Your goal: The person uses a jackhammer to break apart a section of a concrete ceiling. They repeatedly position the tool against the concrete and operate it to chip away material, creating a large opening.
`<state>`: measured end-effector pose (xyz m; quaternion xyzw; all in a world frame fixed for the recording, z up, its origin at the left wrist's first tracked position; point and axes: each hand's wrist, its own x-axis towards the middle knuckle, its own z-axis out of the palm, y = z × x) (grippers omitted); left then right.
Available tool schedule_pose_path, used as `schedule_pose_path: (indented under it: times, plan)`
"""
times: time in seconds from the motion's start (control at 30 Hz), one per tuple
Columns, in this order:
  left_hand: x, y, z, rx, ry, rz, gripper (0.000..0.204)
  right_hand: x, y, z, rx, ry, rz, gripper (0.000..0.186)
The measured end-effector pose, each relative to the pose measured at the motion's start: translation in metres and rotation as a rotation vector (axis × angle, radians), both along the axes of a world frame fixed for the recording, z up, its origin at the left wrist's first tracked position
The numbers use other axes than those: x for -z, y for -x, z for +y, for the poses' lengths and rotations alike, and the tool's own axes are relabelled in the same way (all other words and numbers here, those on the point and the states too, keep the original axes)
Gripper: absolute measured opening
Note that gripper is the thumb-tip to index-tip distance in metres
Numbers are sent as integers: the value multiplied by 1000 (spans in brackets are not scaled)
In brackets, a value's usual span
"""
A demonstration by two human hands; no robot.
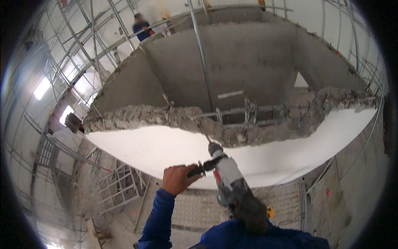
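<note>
A grey and black rotary hammer [232, 176] points up and away from me, its long bit [206, 135] meeting the broken concrete edge [182, 118] on top of the white-faced wall [153, 147]. My left hand [176, 178] is wrapped around the black side handle [199, 169]. At the back end of the tool, my right hand [251, 213] closes on the rear grip; it looks dark and blurred, and its fingers are mostly hidden. Bare reinforcing bars [253, 111] lie exposed in a notch of the edge, right of the bit.
Beyond the edge is a deep grey concrete hollow [232, 58], crossed by an upright metal pole [199, 37]. Scaffolding [83, 37] surrounds it. A person in dark clothes [142, 29] is at the far left. Below lie metal frames [120, 186] on the floor.
</note>
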<state>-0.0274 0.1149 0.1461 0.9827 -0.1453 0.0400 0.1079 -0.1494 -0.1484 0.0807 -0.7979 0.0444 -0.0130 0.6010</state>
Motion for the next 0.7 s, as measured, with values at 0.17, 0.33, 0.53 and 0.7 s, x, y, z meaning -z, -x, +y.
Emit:
schedule_pose_path:
  times: [0.17,0.33,0.53,0.7]
  plan:
    - [12,7,15,3,73,32,40,-1,12,15,16,2,12,44]
    - [7,-2,20,30,100,24,39,-3,24,20,53,-100,62,44]
    - [25,-18,34,-14,170,49,37,44,-5,41,44,206,-234,42]
    - [38,-67,45,-65,149,-34,44,42,-64,40,13,-154,-125,37]
